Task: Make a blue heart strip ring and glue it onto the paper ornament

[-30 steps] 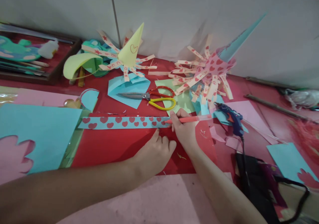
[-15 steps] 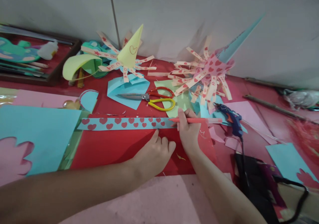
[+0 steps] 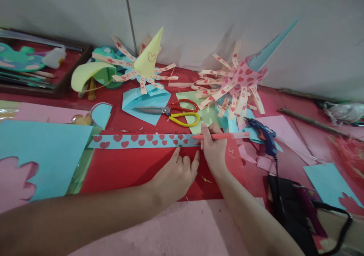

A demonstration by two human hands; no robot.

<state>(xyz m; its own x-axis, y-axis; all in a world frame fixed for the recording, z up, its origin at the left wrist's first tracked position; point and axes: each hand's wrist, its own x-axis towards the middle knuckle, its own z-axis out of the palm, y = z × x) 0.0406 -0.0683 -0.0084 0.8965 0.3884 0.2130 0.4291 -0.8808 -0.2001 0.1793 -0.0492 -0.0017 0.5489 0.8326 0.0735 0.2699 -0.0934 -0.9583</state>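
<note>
A light blue paper strip (image 3: 142, 142) with red hearts along most of its length lies crosswise on red paper (image 3: 113, 168). My right hand (image 3: 214, 148) is closed around a red pen (image 3: 224, 136), whose tip points left at the strip, just right of the last hearts. At the strip's lower edge is my left hand (image 3: 176, 172), its index fingertip touching the paper and its thumb held apart; it grips nothing. Scissors (image 3: 167, 111) with one red and one yellow handle rest beyond the strip, on blue paper and green paper.
Two paper cone decorations, one yellow (image 3: 148, 57) and one pink and blue (image 3: 247, 72), stand by the wall. A glue gun (image 3: 263, 132) with its cord lies right of my right hand. Blue paper (image 3: 51, 142) covers the left side, below a tray (image 3: 64, 85) of craft supplies.
My right hand and the pen have shifted slightly left. My left thumb has moved up closer to the strip, while the index finger stays at its edge.
</note>
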